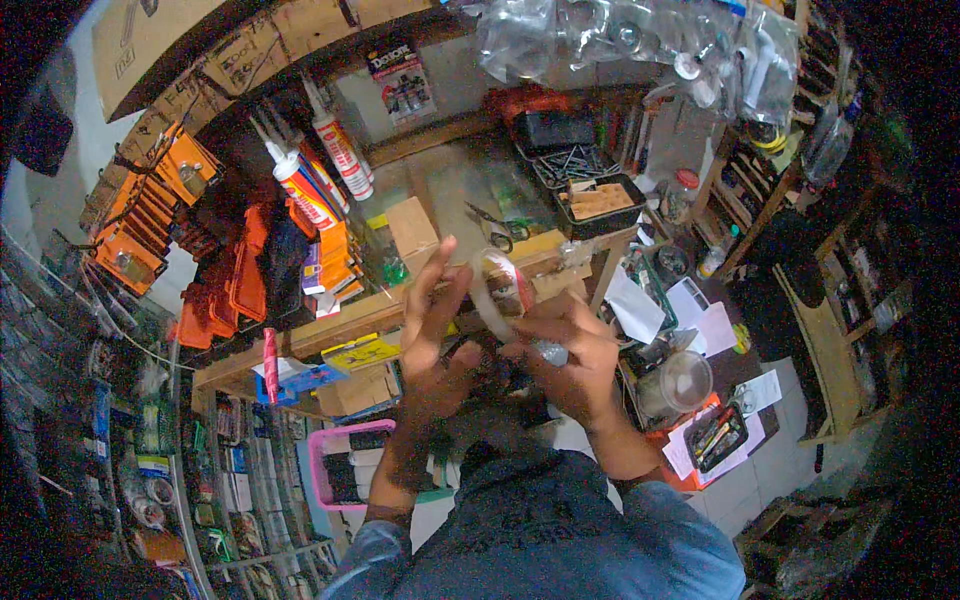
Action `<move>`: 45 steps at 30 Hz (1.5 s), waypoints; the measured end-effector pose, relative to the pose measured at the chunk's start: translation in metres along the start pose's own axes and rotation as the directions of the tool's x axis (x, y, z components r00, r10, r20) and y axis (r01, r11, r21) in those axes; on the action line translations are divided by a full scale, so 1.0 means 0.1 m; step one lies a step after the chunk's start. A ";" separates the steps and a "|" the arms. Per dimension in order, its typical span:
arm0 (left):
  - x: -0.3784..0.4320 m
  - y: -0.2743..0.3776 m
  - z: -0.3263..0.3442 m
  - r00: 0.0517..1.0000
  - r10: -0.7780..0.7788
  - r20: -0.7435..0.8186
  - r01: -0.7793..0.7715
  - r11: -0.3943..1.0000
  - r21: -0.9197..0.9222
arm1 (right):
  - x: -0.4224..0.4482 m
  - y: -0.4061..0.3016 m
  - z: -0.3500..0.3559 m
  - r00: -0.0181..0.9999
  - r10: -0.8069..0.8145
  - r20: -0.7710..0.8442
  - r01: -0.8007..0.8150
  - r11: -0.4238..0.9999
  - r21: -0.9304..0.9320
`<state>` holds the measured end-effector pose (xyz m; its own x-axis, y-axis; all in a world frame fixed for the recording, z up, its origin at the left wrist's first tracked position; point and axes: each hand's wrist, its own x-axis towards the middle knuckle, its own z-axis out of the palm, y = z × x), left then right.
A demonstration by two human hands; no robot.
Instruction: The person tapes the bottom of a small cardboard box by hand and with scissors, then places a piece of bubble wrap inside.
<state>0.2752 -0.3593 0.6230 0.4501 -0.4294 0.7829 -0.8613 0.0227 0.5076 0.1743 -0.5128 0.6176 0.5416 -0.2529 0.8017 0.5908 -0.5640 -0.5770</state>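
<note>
My left hand point(439, 337) is raised before my chest, fingers spread and blurred, at the left side of a roll of clear tape point(487, 307). My right hand point(566, 349) is at the roll's lower right, its fingers bent near the rim; blur hides whether they grip it. The roll stands on edge between the hands, with a red and white core showing. Behind it lie scissors with dark handles point(499, 229) on a glass-topped counter point(457, 172) and a small cardboard box point(411, 234).
Silicone sealant tubes point(306, 191) and orange boxes point(330, 262) stand at the left. A black tray of screws or nails point(574, 163) sits at the back right. A lidded plastic tub point(684, 381) and a pen tray point(716, 436) are at the right, a pink basket point(319, 469) below left.
</note>
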 end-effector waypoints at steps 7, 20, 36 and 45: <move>-0.14 0.09 0.01 0.999 -0.018 -0.044 0.017 1.000 -0.026 | -0.01 -0.09 0.03 0.998 -0.068 -0.004 0.068 0.998 0.000; -0.21 0.08 0.10 0.969 -0.231 -0.090 0.207 0.953 -0.223 | -0.21 -0.02 0.14 0.996 0.072 -0.057 -0.073 0.997 -0.005; -2.33 -0.11 0.33 0.626 -0.389 0.676 0.566 0.823 -0.051 | 0.32 1.64 0.26 0.961 0.147 0.233 -0.034 0.903 -0.428; -1.98 0.26 0.36 0.395 -0.403 0.826 0.585 0.803 0.111 | 0.80 1.70 0.58 0.845 0.371 0.386 0.050 0.663 -0.747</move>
<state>0.1552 -0.3058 0.4686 0.3300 -0.9243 -0.1919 -0.4545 -0.3337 0.8258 0.3524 -0.5828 0.5745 0.9075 -0.1195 0.4028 -0.0279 -0.9738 -0.2258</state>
